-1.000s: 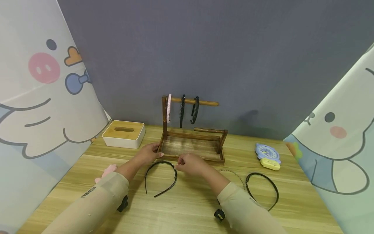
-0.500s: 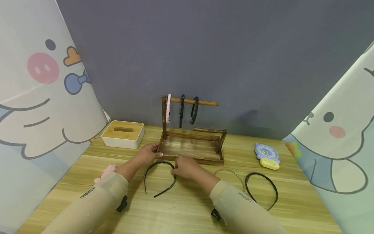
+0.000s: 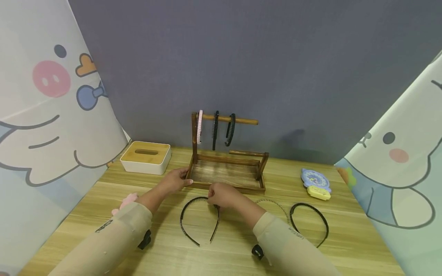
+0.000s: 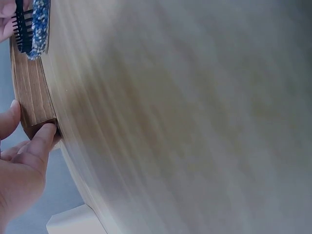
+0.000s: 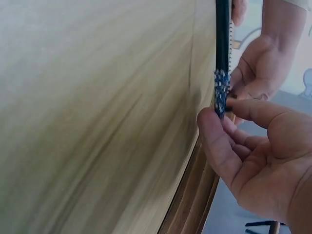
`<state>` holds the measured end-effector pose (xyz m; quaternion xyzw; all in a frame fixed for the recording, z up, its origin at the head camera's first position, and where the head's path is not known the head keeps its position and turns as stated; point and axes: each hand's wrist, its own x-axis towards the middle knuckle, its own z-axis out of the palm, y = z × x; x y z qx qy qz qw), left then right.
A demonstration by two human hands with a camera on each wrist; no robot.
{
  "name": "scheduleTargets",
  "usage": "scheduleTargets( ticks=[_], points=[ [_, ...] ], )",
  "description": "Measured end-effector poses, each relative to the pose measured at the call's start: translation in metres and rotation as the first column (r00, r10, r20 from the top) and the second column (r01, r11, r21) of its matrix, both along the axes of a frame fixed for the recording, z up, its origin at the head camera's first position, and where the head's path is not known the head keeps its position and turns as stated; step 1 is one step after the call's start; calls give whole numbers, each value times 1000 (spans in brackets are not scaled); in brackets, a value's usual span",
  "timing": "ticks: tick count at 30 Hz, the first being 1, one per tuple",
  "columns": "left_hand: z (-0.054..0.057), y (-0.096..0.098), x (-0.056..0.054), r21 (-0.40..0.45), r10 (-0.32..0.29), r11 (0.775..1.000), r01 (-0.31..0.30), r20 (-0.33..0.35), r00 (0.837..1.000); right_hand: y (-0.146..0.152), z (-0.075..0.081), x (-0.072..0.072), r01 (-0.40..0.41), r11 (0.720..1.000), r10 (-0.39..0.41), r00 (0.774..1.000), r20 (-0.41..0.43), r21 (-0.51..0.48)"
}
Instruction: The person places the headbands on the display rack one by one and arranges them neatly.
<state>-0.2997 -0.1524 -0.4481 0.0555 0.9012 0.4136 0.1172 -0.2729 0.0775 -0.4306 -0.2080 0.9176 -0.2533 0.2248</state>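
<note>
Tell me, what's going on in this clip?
A person is handling headbands at a table. The right hand pinches a dark headband with a blue-and-white speckled part, just in front of a wooden rack. The left hand grips the rack's front left corner. One pink headband and two black ones hang on the upper bar. A thin braided headband and another black one lie on the table's right side.

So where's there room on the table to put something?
There's bare tabletop between the wooden rack and the blue clock, and in the foreground between the sleeves. Just in front of the rack is crowded: the right hand pinches a black toothed headband, the left hand holds the rack.
</note>
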Motion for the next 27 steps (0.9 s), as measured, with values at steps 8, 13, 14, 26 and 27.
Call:
scheduleTargets(
  ticks=[8, 13, 14, 26, 27],
  points=[
    [-1, 1, -1, -4, 3, 1000, -3, -6, 1000, 21, 2, -9, 73, 952, 40, 932, 359, -297],
    [-2, 1, -1, -2, 4, 1000, -4, -3, 1000, 32, 9, -8, 121, 923, 58, 895, 442, -366],
    [-2, 1, -1, 0, 5, 1000, -5, -2, 1000, 34, 11, -8, 130, 917, 61, 888, 455, -377],
    [-1, 1, -1, 11, -2, 1000, 2, -8, 1000, 59, 44, 1, 178, 842, 122, 857, 501, -509],
    [-1, 0, -1, 8, -3, 1000, 3, -9, 1000, 62, 46, 2, 172, 840, 126, 862, 492, -516]
  ],
)
